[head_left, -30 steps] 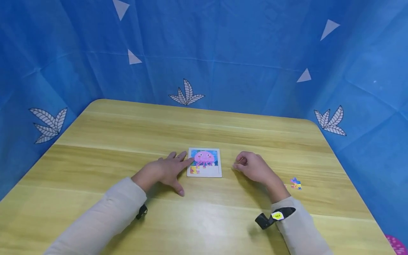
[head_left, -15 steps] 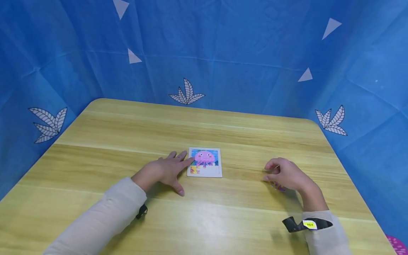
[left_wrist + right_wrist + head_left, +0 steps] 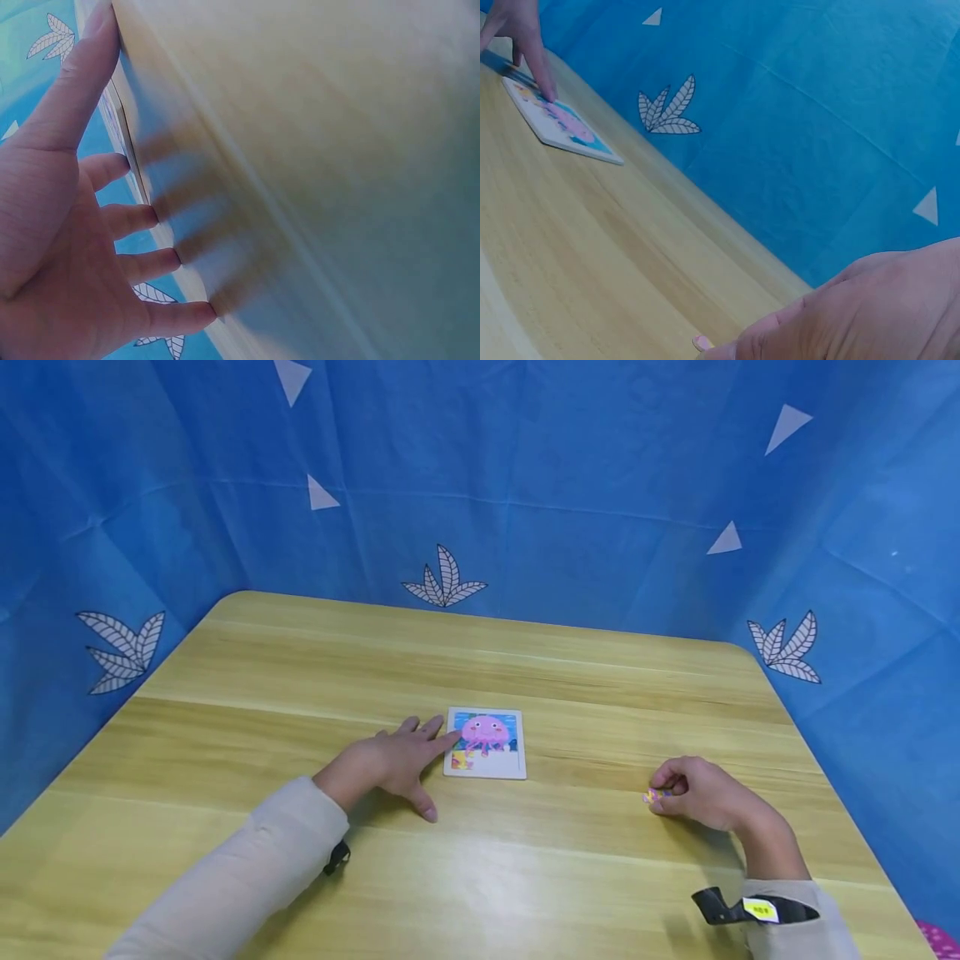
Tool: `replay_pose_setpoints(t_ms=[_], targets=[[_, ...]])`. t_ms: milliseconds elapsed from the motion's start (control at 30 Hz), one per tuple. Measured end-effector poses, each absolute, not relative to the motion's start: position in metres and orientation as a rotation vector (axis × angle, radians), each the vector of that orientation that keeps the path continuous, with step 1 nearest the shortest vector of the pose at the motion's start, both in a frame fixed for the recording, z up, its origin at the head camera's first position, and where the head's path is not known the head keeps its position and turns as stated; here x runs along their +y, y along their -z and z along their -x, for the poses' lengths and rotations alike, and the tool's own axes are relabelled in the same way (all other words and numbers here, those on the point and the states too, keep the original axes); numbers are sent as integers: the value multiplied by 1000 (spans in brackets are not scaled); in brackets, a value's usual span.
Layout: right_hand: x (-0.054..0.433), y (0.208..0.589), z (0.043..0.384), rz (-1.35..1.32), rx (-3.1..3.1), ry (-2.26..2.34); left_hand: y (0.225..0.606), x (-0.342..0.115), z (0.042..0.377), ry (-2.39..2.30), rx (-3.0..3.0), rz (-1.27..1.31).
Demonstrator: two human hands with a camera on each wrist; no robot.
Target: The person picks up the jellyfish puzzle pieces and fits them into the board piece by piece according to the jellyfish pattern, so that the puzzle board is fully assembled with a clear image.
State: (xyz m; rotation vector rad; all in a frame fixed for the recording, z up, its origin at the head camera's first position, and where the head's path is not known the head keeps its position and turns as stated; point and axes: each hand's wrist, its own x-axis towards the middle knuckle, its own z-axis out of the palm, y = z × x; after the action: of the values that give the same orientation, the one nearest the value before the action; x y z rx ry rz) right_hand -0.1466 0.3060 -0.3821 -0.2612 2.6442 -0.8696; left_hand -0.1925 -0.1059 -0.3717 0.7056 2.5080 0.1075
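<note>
A square jigsaw puzzle board (image 3: 485, 767) with a pale frame lies mid-table. Its picture shows a pink jellyfish on blue, with a yellow-pink patch at the lower left and bare white at the lower right. My left hand (image 3: 397, 762) is spread flat on the table, its index fingertip on the board's left edge. Off to the right, my right hand (image 3: 708, 793) pinches a small yellow, pink and blue puzzle piece (image 3: 651, 796) between thumb and fingers. Only a sliver of that piece (image 3: 702, 343) shows by the thumb in the right wrist view; whether it is one piece or more, I cannot tell.
The wood-grain table (image 3: 360, 652) has rounded far corners. A blue curtain (image 3: 570, 485) with white triangles and leaf prints stands around its back and sides. A pink dotted shape (image 3: 937, 939) shows at the lower right, past the table edge.
My right hand has moved right and nearer to me, away from the board, to the loose puzzle pieces, and now pinches at least one. The left hand has stayed on the board's edge.
</note>
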Motion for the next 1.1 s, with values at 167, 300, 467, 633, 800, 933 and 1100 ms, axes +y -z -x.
replay_pose_setpoints(t_ms=[167,300,467,633,800,933,1100], targets=[[304,384,147,265,2657,852,372,-106,193,-100,2507,-707],[304,386,148,275,2685,853,372,-106,193,-99,2507,-707],[303,388,149,320,2716,908,373,-106,193,-100,2508,-707],[299,390,150,281,2725,968,372,-105,193,-101,2505,-705],[286,391,156,211,2679,1050,371,-105,194,-101,2507,-701],[274,392,162,242,2676,1089,372,-105,194,-99,2510,-696],[256,393,168,361,2589,1221,373,-105,194,-102,2509,-696]])
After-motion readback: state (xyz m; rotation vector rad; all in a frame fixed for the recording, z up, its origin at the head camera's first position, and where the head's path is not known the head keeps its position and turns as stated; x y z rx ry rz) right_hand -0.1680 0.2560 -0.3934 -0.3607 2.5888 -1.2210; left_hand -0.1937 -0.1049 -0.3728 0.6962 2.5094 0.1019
